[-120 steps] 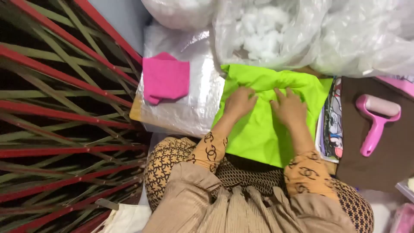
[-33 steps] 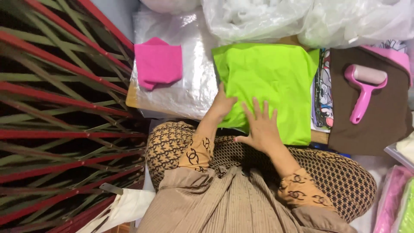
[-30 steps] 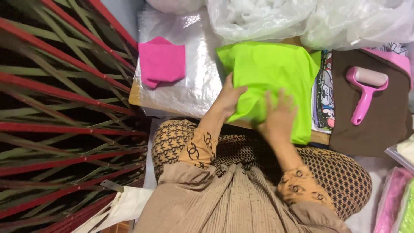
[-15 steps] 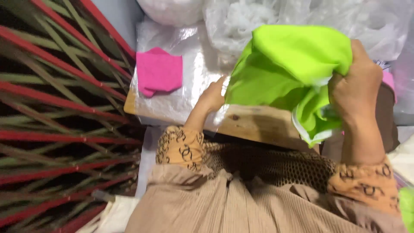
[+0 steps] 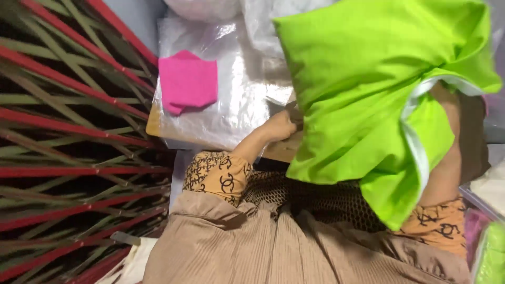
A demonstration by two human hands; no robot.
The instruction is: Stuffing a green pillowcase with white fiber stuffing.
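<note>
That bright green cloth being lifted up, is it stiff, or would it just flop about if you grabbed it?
Probably floppy: the green cloth hangs in loose folds and drapes over the right forearm, hiding that hand. It seems light, since it is held high from one side. The left hand stays low by the clear plastic sheet.

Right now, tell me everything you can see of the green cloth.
The green cloth is a bright lime, thin woven fabric, lifted off the table and hanging in loose folds across the upper right of the view. A white edge or lining shows along one fold. It drapes over the right arm, hiding that hand, so the grip cannot be seen. The left hand sits at its lower left edge, by the clear plastic sheet; contact is unclear.
</note>
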